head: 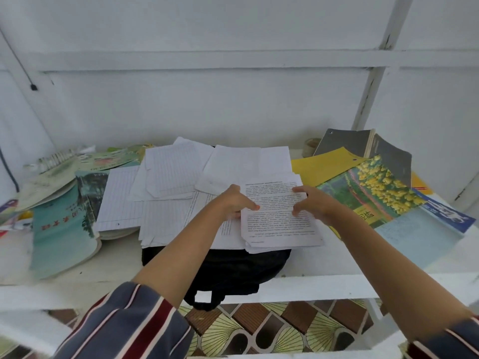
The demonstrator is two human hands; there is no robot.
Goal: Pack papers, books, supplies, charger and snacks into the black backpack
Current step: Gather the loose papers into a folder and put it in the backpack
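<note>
Left hand [237, 200]: it grips the left edge of the printed papers [280, 213], thumb on top.
Right hand [312, 203]: it pinches the right edge of the same papers, thumb and fingers closed on the sheet.
Printed papers: a small stack held between both hands, its near end resting over the black backpack [233, 268].
Black backpack: it lies flat on the tabletop [324, 263], under the hands and nearer than them; whether it is open I cannot tell.
Lined sheets [166, 182]: spread loose, left of the left hand and beyond it.
Books: a teal book [62, 229] far left of the left hand; a flower-cover book [375, 190] just right of the right hand.
</note>
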